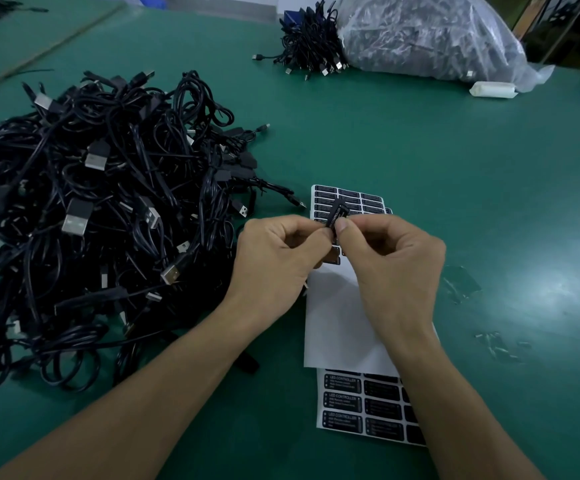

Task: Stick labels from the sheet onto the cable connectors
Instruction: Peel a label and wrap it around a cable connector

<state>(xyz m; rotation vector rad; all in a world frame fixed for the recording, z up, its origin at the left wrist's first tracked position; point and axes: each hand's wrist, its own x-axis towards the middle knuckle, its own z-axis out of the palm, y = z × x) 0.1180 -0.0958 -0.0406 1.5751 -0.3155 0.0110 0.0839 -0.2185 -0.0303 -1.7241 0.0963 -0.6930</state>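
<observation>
A small black cable connector [336, 213] with white lettering on its label is held up between both hands, above the label sheets. My left hand [274, 261] pinches its lower end from the left. My right hand [389, 258] pinches it from the right, thumb pressed on the labelled face. A label sheet [347, 199] with rows of black labels lies just beyond the hands. Its lower part is bare white backing [337, 327]. A second label sheet [361, 407] pokes out underneath, near my right forearm.
A big tangled heap of black USB cables [101, 216] fills the green table [420, 150] on the left. A smaller cable bundle [309, 43], a clear plastic bag of cables [430, 36] and a white roll [493, 90] sit at the far edge. Small scraps [496, 344] lie at right.
</observation>
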